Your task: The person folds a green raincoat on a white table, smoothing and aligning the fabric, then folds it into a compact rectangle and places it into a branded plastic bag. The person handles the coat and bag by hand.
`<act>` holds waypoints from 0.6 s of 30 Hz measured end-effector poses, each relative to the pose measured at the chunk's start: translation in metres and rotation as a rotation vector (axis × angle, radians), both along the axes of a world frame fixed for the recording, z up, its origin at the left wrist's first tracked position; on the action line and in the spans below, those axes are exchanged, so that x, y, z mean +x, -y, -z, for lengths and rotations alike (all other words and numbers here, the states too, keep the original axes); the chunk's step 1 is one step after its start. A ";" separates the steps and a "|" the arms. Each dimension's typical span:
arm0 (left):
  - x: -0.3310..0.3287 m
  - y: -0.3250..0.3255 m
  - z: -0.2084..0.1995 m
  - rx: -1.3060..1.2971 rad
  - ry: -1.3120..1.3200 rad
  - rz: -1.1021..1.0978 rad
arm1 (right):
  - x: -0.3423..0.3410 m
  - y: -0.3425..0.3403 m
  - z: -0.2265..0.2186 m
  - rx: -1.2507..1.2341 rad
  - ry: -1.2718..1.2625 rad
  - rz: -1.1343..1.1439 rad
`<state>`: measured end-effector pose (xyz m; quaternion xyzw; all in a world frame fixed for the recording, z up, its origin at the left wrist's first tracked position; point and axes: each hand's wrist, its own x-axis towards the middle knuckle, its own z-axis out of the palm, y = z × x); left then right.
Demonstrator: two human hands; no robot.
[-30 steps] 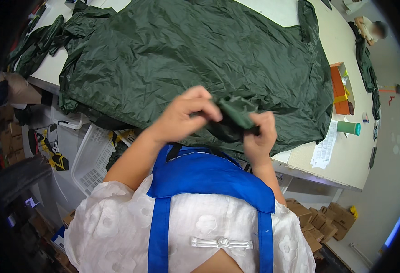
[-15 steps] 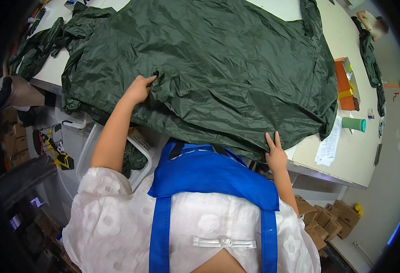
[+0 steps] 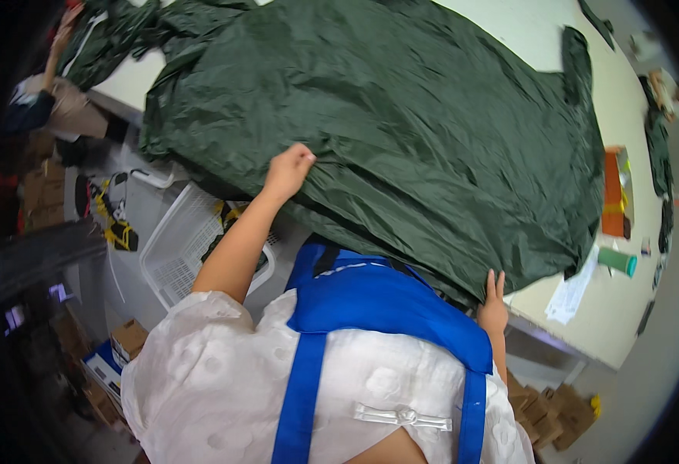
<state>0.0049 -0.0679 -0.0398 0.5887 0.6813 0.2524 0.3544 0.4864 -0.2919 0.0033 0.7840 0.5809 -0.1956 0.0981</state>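
— What does the head view show in the middle?
— A dark green garment (image 3: 432, 100), wrinkled and slightly shiny, spread across a white surface (image 3: 587, 336). Its near edge runs along the front, close to the wearer's blue apron (image 3: 389, 301), and one narrow sleeve (image 3: 576, 66) lies at the far right.

— And the left hand?
— The left hand (image 3: 289, 172) is on the garment, left of its middle. Its fingers are drawn together, pinching a crease in the cloth; the folds run off from there toward the right.

— The right hand?
— The right hand (image 3: 493, 309) is at the near edge of the garment, toward its right end. Two fingers lie straight against the cloth, a little apart from each other. I can't tell where the thumb is.

— What is around them?
— To the right of the garment are an orange box (image 3: 614, 197), a green cylinder (image 3: 616, 261) with a teal end, and a printed sheet (image 3: 571, 292) beside it. Below the left forearm is a white basket (image 3: 171, 267) with something dark inside. Cardboard boxes (image 3: 567, 417) sit at lower right. Another person (image 3: 65, 108) stands at the upper left.
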 end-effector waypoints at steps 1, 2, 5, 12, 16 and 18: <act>-0.009 0.000 0.006 0.011 -0.013 0.020 | 0.002 0.001 -0.002 -0.009 -0.002 -0.014; -0.020 0.000 0.011 0.020 -0.026 0.041 | 0.003 -0.004 -0.006 -0.096 -0.032 0.018; -0.048 -0.007 -0.010 0.100 -0.624 0.026 | 0.040 -0.005 -0.002 -0.138 -0.433 0.017; -0.025 -0.038 -0.047 0.095 -0.113 0.038 | 0.062 -0.086 0.018 0.386 -0.370 0.224; 0.054 -0.055 -0.059 0.136 -0.319 0.245 | 0.024 -0.098 0.043 0.482 0.016 -0.043; 0.057 -0.075 -0.036 0.039 -0.481 0.398 | 0.004 -0.096 0.043 0.354 0.012 0.130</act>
